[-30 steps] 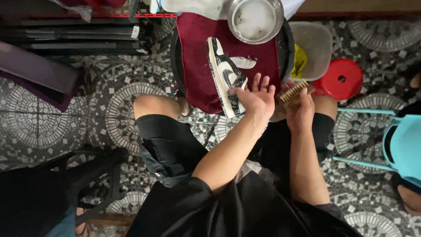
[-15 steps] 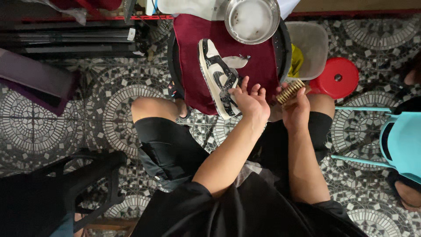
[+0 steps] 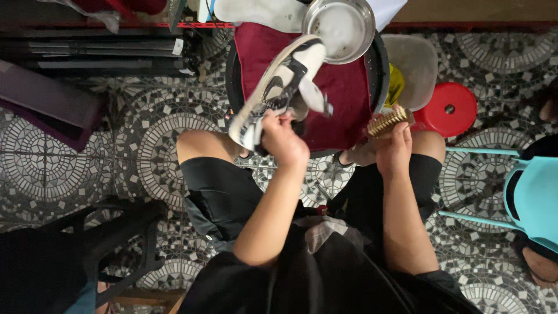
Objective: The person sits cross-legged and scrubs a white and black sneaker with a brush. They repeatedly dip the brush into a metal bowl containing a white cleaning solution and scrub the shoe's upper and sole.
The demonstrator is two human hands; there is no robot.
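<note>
Left hand (image 3: 283, 139) had lifted the black-and-white sneaker (image 3: 279, 87) off the dark red cloth (image 3: 343, 99), fingers clamped on its heel end, tilting it toward frame centre. Right hand (image 3: 394, 148), closed round the bristle brush (image 3: 388, 120), waited lower right of it; scrubbing seemed paused.

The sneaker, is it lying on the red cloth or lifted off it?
Lifted. The left hand holds the sneaker tilted above the red cloth, toe up toward the metal bowl.

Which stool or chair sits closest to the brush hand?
The red round stool, just beyond the right hand; the turquoise chair is farther out.
</note>
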